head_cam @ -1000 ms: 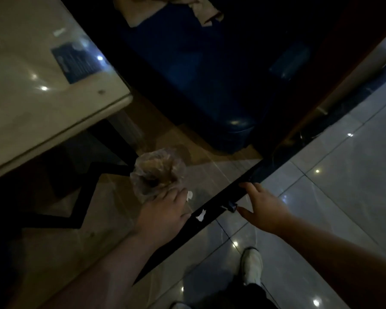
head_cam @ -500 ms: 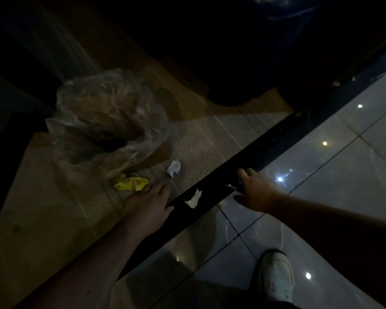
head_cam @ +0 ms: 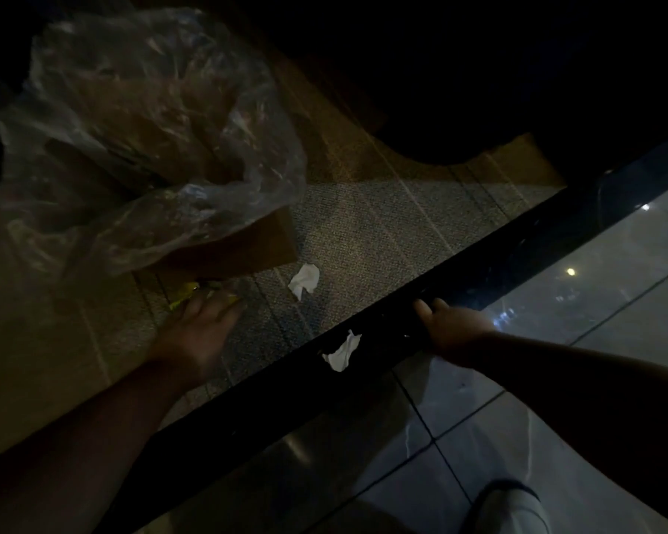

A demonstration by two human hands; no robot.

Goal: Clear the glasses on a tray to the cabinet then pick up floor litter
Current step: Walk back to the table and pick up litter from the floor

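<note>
A yellow wrapper lies on the carpet at the lower edge of a clear plastic bag. My left hand is on top of it, blurred, fingers curled over it. Two white paper scraps lie on the floor: one scrap on the carpet to the right of my left hand, the other scrap on the black floor strip. My right hand rests on that strip with its fingertips down and nothing visible in it. No glasses or tray are in view.
The plastic bag holds brown cardboard or paper. Dark furniture fills the top right. Glossy grey tiles lie right of the strip, with my white shoe at the bottom edge.
The view has dropped much closer to the floor. My left hand has moved forward from beside the yellow wrapper onto it. My right hand stays on the black strip.
</note>
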